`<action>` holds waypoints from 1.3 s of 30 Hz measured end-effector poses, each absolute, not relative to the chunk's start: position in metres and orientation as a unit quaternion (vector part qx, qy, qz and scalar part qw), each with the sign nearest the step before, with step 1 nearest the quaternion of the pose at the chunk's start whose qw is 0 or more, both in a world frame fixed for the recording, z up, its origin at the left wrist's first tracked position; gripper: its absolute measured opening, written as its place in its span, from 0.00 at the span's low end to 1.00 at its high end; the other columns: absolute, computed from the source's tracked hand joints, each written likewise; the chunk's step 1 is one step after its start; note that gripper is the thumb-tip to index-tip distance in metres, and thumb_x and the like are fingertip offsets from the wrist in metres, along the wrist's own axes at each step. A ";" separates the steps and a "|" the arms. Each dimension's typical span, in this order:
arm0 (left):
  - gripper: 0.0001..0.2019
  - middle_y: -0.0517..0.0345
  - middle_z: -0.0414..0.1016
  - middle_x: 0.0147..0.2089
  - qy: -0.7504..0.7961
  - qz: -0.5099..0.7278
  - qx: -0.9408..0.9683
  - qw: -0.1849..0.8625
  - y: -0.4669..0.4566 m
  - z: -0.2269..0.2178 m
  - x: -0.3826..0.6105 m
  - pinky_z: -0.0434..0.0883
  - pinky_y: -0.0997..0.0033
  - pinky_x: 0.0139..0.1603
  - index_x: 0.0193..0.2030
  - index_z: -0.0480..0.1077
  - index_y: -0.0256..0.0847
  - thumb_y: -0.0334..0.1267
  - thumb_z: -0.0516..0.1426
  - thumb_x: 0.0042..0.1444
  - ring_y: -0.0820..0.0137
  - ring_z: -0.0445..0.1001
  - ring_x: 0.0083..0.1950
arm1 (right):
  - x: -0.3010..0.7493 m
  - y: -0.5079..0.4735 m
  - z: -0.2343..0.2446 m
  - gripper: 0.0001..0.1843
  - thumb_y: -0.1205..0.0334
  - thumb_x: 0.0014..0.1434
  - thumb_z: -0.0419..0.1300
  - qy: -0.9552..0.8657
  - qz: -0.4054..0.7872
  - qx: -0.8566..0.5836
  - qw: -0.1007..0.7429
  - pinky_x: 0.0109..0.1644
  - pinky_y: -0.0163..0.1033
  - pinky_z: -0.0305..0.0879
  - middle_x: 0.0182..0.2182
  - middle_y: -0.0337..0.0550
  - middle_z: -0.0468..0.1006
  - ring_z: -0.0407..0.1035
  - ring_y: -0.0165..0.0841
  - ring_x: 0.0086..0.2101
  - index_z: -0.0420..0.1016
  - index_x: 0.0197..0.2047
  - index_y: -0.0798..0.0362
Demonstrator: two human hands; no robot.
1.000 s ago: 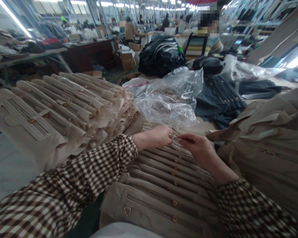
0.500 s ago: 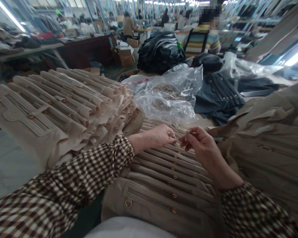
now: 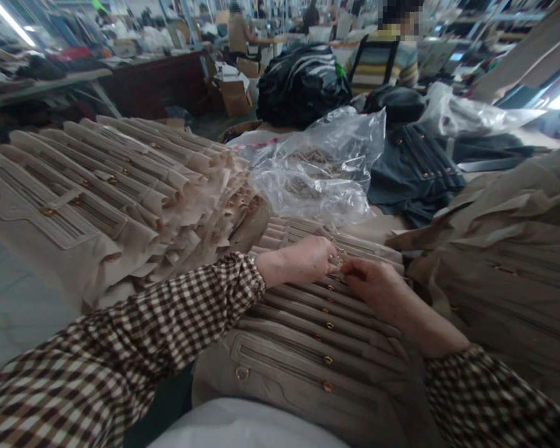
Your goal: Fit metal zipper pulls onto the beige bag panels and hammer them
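Note:
Overlapping beige fabric bag panels (image 3: 280, 358) with zippers lie in a fanned row before me. Gold-coloured metal fittings (image 3: 327, 360) run in a line down their middle, and a ring (image 3: 241, 373) sits on the nearest panel. Over the farther part of this row, my left hand (image 3: 303, 260) is closed, its fingers pinched beside a metal fitting. Close against its fingertips, my right hand (image 3: 378, 283) pinches with thumb and forefinger. Whatever small piece lies between the fingertips is too small and hidden to name.
More beige panels (image 3: 135, 199) are heaped at left, and beige fabric (image 3: 508, 274) is piled at right. Behind the hands lies a clear plastic bag (image 3: 317, 168) with small beige strips. Beyond are dark panels (image 3: 410, 174), a black bundle (image 3: 303, 87) and a seated person (image 3: 378, 62).
My right hand has lowered and its fingers have drawn together, from spread and raised to a pinch at the panels. My left hand has shifted slightly right. The view has tilted a little.

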State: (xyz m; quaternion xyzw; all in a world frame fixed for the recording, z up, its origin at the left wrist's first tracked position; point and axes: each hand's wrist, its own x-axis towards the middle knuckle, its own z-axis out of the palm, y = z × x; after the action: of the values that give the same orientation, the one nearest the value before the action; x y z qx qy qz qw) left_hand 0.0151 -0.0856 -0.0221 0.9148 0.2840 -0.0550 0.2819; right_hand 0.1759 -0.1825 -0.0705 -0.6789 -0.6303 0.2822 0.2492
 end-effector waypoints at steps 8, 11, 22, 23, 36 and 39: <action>0.11 0.43 0.81 0.38 0.297 -0.100 0.927 0.204 -0.090 -0.022 0.020 0.70 0.70 0.38 0.38 0.79 0.32 0.36 0.57 0.60 0.61 0.78 0.40 | 0.176 -0.184 -0.073 0.09 0.66 0.55 0.56 -0.678 0.204 -0.688 0.155 0.30 0.34 0.56 0.23 0.39 0.77 0.66 0.30 0.24 0.79 0.32 0.52; 0.10 0.42 0.81 0.40 0.294 -0.096 0.929 0.203 -0.090 -0.025 0.019 0.71 0.68 0.41 0.39 0.79 0.32 0.34 0.56 0.60 0.60 0.79 0.42 | 0.175 -0.183 -0.074 0.09 0.68 0.54 0.56 -0.686 0.187 -0.688 0.143 0.31 0.35 0.56 0.25 0.40 0.78 0.68 0.31 0.26 0.78 0.31 0.52; 0.10 0.42 0.81 0.38 0.278 -0.070 0.937 0.197 -0.089 -0.034 0.014 0.73 0.65 0.43 0.37 0.79 0.33 0.34 0.56 0.60 0.58 0.79 0.42 | 0.166 -0.183 -0.061 0.10 0.69 0.56 0.55 -0.675 0.203 -0.704 0.082 0.33 0.35 0.56 0.27 0.41 0.79 0.71 0.32 0.29 0.78 0.33 0.50; 0.10 0.42 0.81 0.38 0.281 -0.075 0.938 0.191 -0.090 -0.033 0.014 0.73 0.65 0.43 0.37 0.79 0.33 0.35 0.56 0.60 0.58 0.79 0.42 | 0.165 -0.182 -0.061 0.10 0.69 0.56 0.55 -0.672 0.201 -0.708 0.076 0.33 0.35 0.56 0.28 0.41 0.79 0.71 0.33 0.30 0.78 0.33 0.51; 0.11 0.39 0.81 0.40 0.312 -0.082 0.933 0.163 -0.087 -0.029 0.005 0.74 0.63 0.45 0.39 0.79 0.32 0.34 0.55 0.60 0.56 0.80 0.44 | 0.158 -0.178 -0.063 0.07 0.59 0.56 0.60 -0.632 0.239 -0.663 0.321 0.31 0.35 0.59 0.24 0.39 0.77 0.68 0.31 0.26 0.79 0.33 0.51; 0.12 0.42 0.82 0.42 0.310 -0.071 0.932 0.172 -0.090 -0.025 0.005 0.74 0.65 0.46 0.41 0.78 0.34 0.30 0.53 0.59 0.58 0.80 0.46 | 0.142 -0.174 -0.062 0.10 0.54 0.50 0.65 -0.560 0.306 -0.614 0.465 0.32 0.36 0.64 0.25 0.40 0.80 0.70 0.32 0.27 0.80 0.32 0.51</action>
State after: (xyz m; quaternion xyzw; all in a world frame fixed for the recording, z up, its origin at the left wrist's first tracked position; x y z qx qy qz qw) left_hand 0.0048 -0.0896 -0.0247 0.9323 0.3102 -0.0713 0.1717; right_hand 0.1416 -0.1739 -0.0622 -0.6141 -0.5596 0.3056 0.4650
